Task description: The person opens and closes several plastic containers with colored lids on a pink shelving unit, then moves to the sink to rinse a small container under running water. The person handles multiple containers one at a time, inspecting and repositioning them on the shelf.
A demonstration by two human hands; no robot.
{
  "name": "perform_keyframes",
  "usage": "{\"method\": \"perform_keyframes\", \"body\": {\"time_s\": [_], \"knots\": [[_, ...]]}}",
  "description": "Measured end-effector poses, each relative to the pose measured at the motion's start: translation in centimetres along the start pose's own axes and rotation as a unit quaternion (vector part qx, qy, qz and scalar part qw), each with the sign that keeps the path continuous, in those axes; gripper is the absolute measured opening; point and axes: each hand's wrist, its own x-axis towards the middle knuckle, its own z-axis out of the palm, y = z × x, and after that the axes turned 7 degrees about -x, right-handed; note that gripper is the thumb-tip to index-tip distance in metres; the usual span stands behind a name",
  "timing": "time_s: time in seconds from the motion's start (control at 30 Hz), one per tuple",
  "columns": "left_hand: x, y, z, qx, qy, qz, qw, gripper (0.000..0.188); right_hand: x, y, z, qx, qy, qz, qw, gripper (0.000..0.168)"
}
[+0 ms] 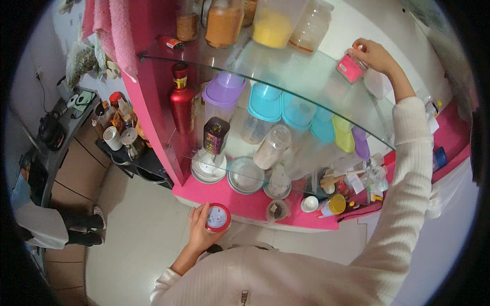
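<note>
My left hand (203, 229) is closed around a small round container with a red-rimmed lid (218, 218), held low in front of the pink shelf unit. Up at the right end of the top glass shelf (245, 69), my right hand (373, 57) grips the upper part of a small pink pack (351, 68) that bears a printed label. Part of that pack is hidden by the fingers. On the same shelf, left of the pack, stand a clear jar (313, 26) and a translucent tub of yellow powder or grain (273, 30).
Below are lidded plastic canisters with turquoise lids (265, 103), a red bottle (182, 107) and stacked bowls (247, 176). A pink towel (118, 34) hangs at the upper left. Another person (57, 225) stands by the counter at left. A black stand (149, 162) holds condiment bottles.
</note>
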Motion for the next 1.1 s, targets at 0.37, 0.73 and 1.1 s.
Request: {"method": "perform_keyframes", "body": {"time_s": [0.37,0.73,1.1], "knots": [[1.3,-0.1,0.7,-0.039,-0.042,0.065,0.996,0.097,-21.0,-8.2,-7.9,0.183,0.235,-0.017,0.954,0.051],[1.4,1.6,1.5,-0.032,-0.064,0.083,0.994,0.107,-28.2,-10.2,14.2,0.105,-0.023,0.055,0.993,0.048],[1.0,5.3,2.4,-0.047,-0.036,0.013,0.998,0.104,-26.9,-6.9,24.1,0.149,-0.047,0.089,0.984,0.059]]}}
